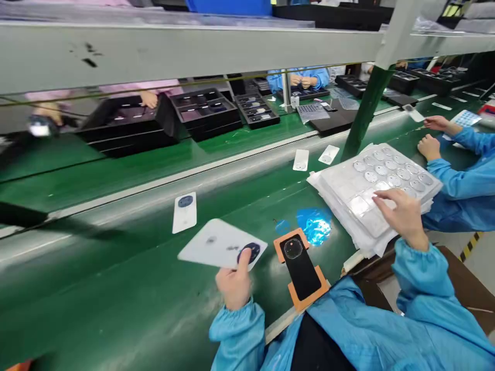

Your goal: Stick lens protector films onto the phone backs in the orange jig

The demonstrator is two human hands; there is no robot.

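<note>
My left hand (234,282) is closed on a white phone back cover (221,243) with a dark round camera ring, holding it just above the green belt. My right hand (400,212) rests with fingers spread on a stack of clear plastic trays (348,181) that hold several round lens pieces. Between my hands an orange jig with a black panel (301,268) lies at the belt's near edge. A shiny blue film scrap (315,225) lies just beyond the jig.
Another white cover (184,211) lies on the green belt (116,268), two more (300,159) farther right. Black trays (204,113) stand across the line. A person in blue (460,170) works at my right; others sit opposite. A green post (365,111) rises from the belt.
</note>
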